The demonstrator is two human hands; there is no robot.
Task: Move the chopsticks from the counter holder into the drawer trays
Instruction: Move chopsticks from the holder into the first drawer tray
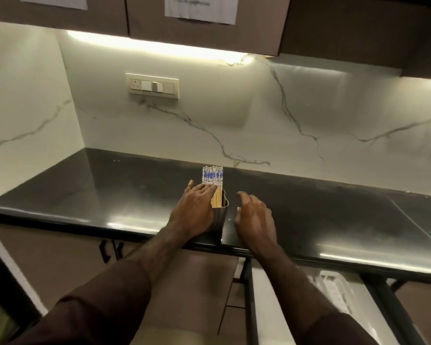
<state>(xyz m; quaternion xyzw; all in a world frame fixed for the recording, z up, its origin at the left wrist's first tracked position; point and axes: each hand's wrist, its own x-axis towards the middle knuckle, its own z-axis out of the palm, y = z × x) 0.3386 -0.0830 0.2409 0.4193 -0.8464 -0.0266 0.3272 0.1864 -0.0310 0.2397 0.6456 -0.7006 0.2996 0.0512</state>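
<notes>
The left hand lies against the left side of the chopsticks, fingers fairly straight and laid on the bundle, not curled round it. The right hand hovers just right of the holder, fingers loosely bent and apart, holding nothing. One dark ribbed holder stands near the front edge of the counter, and one bundle of chopsticks stands upright in it; their white and blue patterned tops are packed too tight to count exactly. Both forearms wear dark sleeves. The counter is glossy black stone. Below it one drawer stands open, with one white tray blurred inside. Behind rises a white marble-veined wall with one switch plate, lit by a strip under dark cabinets bearing two paper sheets.
</notes>
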